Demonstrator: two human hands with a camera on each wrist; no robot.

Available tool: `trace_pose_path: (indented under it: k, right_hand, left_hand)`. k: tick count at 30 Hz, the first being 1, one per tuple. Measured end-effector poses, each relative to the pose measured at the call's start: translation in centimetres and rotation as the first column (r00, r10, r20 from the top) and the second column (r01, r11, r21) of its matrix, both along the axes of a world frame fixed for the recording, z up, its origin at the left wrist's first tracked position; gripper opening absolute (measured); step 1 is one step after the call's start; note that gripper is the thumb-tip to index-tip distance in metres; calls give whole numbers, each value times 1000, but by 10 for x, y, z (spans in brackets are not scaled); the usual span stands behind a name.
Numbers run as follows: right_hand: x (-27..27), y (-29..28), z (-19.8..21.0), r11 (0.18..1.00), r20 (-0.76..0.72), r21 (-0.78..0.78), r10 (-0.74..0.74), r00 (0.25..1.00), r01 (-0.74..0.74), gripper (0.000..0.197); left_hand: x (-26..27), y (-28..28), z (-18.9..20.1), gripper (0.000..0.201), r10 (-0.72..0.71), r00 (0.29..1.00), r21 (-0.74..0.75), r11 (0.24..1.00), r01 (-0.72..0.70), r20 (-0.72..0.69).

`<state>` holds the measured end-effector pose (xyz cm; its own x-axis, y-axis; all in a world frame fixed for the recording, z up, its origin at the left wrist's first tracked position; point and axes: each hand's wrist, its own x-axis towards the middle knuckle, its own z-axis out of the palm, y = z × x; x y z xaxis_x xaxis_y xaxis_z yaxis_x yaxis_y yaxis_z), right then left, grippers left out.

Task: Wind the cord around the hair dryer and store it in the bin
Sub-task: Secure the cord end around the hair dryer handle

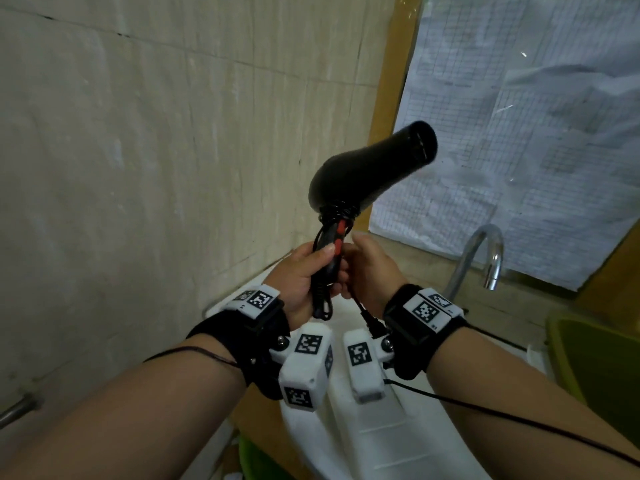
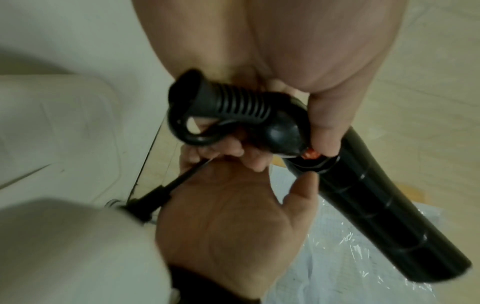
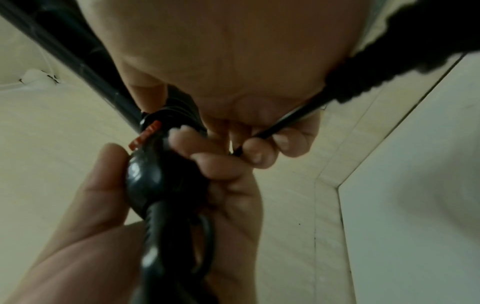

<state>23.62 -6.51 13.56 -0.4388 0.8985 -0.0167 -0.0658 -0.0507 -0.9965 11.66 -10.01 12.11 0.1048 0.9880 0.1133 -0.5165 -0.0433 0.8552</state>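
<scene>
A black hair dryer (image 1: pixel 367 168) with red switches is held up in front of the tiled wall, nozzle pointing up and to the right. My left hand (image 1: pixel 304 271) grips its handle (image 2: pixel 275 131) from the left, thumb near the lower red switch (image 1: pixel 336 247). Several turns of black cord (image 1: pixel 337 211) sit around the top of the handle. My right hand (image 1: pixel 370 268) pinches the loose cord (image 3: pixel 270 131) close to the handle. The plug (image 1: pixel 372 323) hangs below my right wrist. A loop of cord (image 2: pixel 192 133) hangs at the handle's base.
A white basin (image 1: pixel 398 431) lies below my hands, with a chrome tap (image 1: pixel 485 258) at the right. A green bin (image 1: pixel 595 362) stands at the right edge. A window covered with plastic sheet (image 1: pixel 519 133) is behind the dryer. Something green (image 1: pixel 252 459) shows low down.
</scene>
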Motion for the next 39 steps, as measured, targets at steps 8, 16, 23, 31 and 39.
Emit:
trace_pose_path:
  k: [8,16,23,31,39]
  right_hand:
    - [-6,2,7,975,390,215,-35,920,-54,25]
    - [5,1,-11,989,334,148,-58,941,9,14]
    - [28,8,-9,979,635,158,-2,772,-128,12]
    - [40,10,-5,956,674,26,200,711,-293,24]
    - [57,29,7,983,117,-157,117,986,-98,46]
  left_hand:
    - [4,-7,-5,46,-10,918,6,1000,14,-396]
    - [-23,2,15,2,157,473,116,987,-114,-867]
    - [-51,25,1,93,333,548,143,922,-360,-767]
    - [-63,21,-2,90,215,549,165,976,-139,-808]
    - [-51,26,-8,89,272,868,-87,938,-336,-415]
